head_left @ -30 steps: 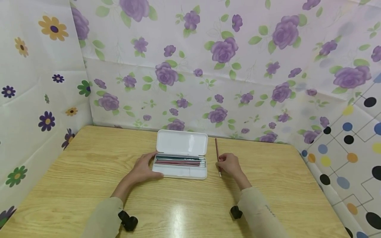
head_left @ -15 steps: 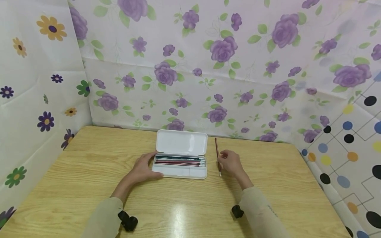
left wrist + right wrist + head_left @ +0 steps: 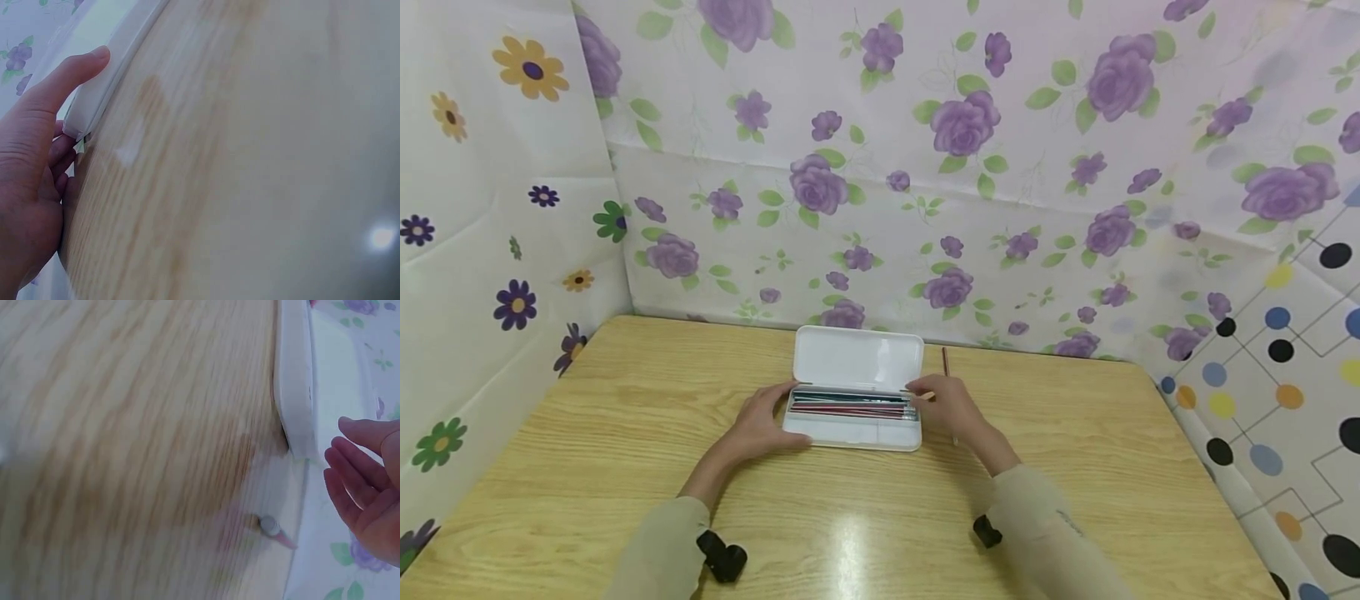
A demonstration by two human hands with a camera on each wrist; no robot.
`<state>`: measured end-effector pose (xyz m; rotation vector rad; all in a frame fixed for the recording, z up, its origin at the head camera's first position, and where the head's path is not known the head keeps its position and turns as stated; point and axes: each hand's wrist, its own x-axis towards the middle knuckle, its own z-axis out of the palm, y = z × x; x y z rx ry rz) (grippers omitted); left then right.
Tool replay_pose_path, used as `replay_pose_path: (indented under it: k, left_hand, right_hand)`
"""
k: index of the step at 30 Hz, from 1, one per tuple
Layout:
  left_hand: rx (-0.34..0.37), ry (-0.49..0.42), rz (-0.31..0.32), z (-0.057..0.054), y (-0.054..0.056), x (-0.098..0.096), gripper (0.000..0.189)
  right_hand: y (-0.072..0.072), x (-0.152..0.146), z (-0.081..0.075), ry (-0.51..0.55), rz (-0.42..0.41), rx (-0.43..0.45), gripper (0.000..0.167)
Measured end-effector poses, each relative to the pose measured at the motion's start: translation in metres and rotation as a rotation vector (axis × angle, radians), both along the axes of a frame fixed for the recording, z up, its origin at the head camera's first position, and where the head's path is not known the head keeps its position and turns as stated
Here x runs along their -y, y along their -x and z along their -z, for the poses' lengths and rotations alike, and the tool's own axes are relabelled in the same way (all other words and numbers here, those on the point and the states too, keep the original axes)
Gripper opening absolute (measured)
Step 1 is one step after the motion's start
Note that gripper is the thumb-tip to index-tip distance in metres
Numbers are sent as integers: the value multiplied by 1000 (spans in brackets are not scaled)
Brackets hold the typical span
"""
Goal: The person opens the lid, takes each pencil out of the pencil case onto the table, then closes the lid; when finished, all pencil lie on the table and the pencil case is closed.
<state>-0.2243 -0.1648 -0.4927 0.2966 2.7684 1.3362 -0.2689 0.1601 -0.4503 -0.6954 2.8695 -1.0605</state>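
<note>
A white pencil case (image 3: 838, 432) lies on the table with its lid (image 3: 857, 357) folded back. Several dark green and red pencils (image 3: 850, 408) fill its rear compartment. My left hand (image 3: 758, 425) grips the case's left end; in the left wrist view its thumb (image 3: 84, 67) lies over the front wall. Over the case's right end hovers my right hand (image 3: 953, 408), its fingers loosely bent with nothing between them in the right wrist view. A loose red pencil (image 3: 946, 360) lies on the table right of the case, partly hidden by that hand.
The wooden table (image 3: 850, 517) carries the case. Close behind stands a flowered cloth wall (image 3: 880, 242). Patterned cloths also hang at the left (image 3: 512, 250) and right sides. A black wrist camera (image 3: 722, 557) sits on the left forearm.
My right hand has let go of the loose red pencil and moved left to the case's right end. That pencil stays on the table. My left hand has stayed put.
</note>
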Motion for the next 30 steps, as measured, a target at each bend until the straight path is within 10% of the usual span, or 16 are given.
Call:
replay_pose_path:
  k: [10,30]
  left_hand:
    - [4,-7,-4,2,0,0,100]
    - [2,18,-2,3,2,2,101]
  right_hand:
    - [2,27,3,-148,-179,-71,24]
    - [7,46,7,-270,-270,-159,13]
